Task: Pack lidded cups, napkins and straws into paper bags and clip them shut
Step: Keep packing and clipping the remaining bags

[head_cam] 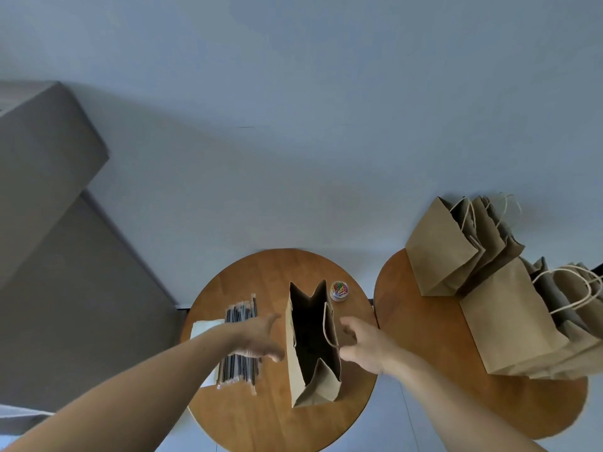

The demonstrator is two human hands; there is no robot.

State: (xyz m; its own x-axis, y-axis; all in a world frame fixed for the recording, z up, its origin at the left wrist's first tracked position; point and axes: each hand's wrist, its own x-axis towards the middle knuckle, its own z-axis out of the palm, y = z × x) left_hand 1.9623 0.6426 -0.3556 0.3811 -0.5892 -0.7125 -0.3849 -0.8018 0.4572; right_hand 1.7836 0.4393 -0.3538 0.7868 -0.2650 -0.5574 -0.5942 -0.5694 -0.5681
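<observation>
An open brown paper bag (315,384) stands upright in the middle of a round wooden table (261,415), its mouth facing me and dark inside. My left hand (257,337) hovers just left of the bag with fingers spread, above a pile of wrapped black straws (239,370). My right hand (362,342) is just right of the bag, fingers loosely curved, holding nothing. White napkins (204,326) lie partly under my left forearm. A small clear tub of coloured paper clips (339,290) sits behind the bag. No cups are in view.
A second round wooden table (424,353) to the right carries several brown paper bags (509,324) with twine handles, lying and leaning together. Large cardboard boxes (49,223) are stacked at the left against a pale wall.
</observation>
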